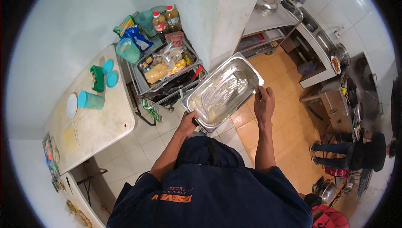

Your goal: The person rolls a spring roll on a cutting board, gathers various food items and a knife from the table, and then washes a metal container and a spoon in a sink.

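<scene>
So you've got the big rectangular stainless steel pan up in front of your chest, held out over the tiled floor, tilted a bit with its far corner pointing toward the white wall. Your left hand is clamped around the near-left corner of it, fingers curled under the rim, and your right hand grips the right edge, thumb and fingers pinched on the lip. Inside the pan there are pale streaky smears of some leftover food, mostly down the middle and pooled at the near end; can't tell what it is. Just past the pan on the left sits a metal wire trolley, touching nothing you hold, loaded with bagged snacks and packets, and on its back shelf two bottles of amber liquid with red caps next to a teal plastic jug. Further left is a worn white table with a turquoise tumbler lying on its side, a green tape-dispenser-looking thing and a couple of round blue lids. Off to the right, well apart from you, another person in dark clothes is crouched by the steel counter.
</scene>
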Available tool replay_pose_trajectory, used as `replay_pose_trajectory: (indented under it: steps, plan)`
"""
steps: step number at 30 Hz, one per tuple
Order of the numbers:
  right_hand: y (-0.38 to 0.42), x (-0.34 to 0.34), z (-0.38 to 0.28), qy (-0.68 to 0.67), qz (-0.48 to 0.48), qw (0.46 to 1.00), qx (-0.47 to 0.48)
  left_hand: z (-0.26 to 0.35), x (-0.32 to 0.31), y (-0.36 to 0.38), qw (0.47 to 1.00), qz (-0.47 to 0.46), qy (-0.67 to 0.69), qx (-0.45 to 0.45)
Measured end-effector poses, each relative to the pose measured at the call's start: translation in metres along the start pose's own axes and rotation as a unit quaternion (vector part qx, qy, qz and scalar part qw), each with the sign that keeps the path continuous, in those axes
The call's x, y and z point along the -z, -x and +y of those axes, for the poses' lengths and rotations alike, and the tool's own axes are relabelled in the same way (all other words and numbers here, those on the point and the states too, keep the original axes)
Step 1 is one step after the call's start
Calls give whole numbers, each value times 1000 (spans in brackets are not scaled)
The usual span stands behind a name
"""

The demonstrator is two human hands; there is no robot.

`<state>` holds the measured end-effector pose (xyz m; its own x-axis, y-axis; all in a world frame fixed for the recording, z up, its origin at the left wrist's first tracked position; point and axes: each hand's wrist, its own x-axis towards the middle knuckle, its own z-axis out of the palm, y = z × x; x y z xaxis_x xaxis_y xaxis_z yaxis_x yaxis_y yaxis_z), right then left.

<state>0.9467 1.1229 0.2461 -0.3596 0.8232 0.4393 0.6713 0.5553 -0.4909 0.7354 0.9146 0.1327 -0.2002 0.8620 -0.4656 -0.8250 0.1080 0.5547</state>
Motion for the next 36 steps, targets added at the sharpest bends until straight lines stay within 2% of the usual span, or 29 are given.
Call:
replay_pose_trajectory:
  steps: [5,10,15,18,19,22,23,26,32,33,36]
  plan:
    - [3,-11,3,-39,-46,998,-9,-10,8,3,999,25,-5,-34]
    - [-5,-20,-3,-76,-102,991,52,-7,-12,1,998,42,-2,-48]
    - [-11,3,-10,-48,-219,967,118,-19,-10,-46,999,12,0,36]
    - [-11,11,8,-58,-178,978,96,-31,-24,-80,997,-22,7,69]
    - [-11,10,18,-70,-128,986,75,-36,-33,-85,996,-27,5,86]
    - [-21,13,52,-71,-52,996,-33,-34,-71,-122,992,-49,-9,115]
    - [-29,15,66,-42,-60,996,-43,-39,-79,-138,991,-60,7,116]
    - [-59,10,115,-72,-18,994,-77,-40,-121,-190,987,-70,16,143]
    - [-159,4,230,-122,19,988,-96,-56,-220,-325,991,-68,-2,112]
    - [-178,5,252,-126,17,989,-78,-60,-241,-349,993,-58,-1,101]
    - [-236,16,303,-162,-14,980,-115,-76,-300,-410,994,-58,13,87]
